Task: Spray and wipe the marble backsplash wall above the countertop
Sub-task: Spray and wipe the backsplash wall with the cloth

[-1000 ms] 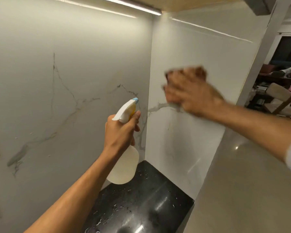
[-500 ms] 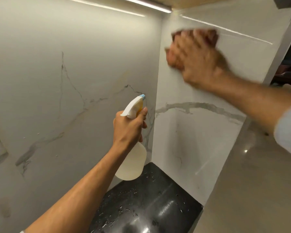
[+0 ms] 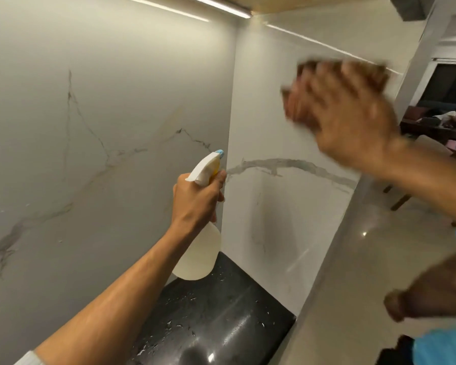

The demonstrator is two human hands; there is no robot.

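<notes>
Cloth (image 3: 379,72) flat under my right hand (image 3: 353,119), scrubbing the side wall (image 3: 287,219). Left hand (image 3: 195,198) grips the spray bottle (image 3: 199,256). Best keep strokes overlapping

A left hand (image 3: 195,198) holds a spray bottle (image 3: 199,248) above the countertop (image 3: 221,320), near the corner where two marble walls (image 3: 103,114) meet. To its right, a right hand (image 3: 353,122) presses a cloth (image 3: 300,111) high against the side wall (image 3: 274,219).

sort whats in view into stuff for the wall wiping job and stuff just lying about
For the job: spray bottle in left hand; cloth under right hand; marble wall.

Just about: black countertop; light strip; chair.
</notes>
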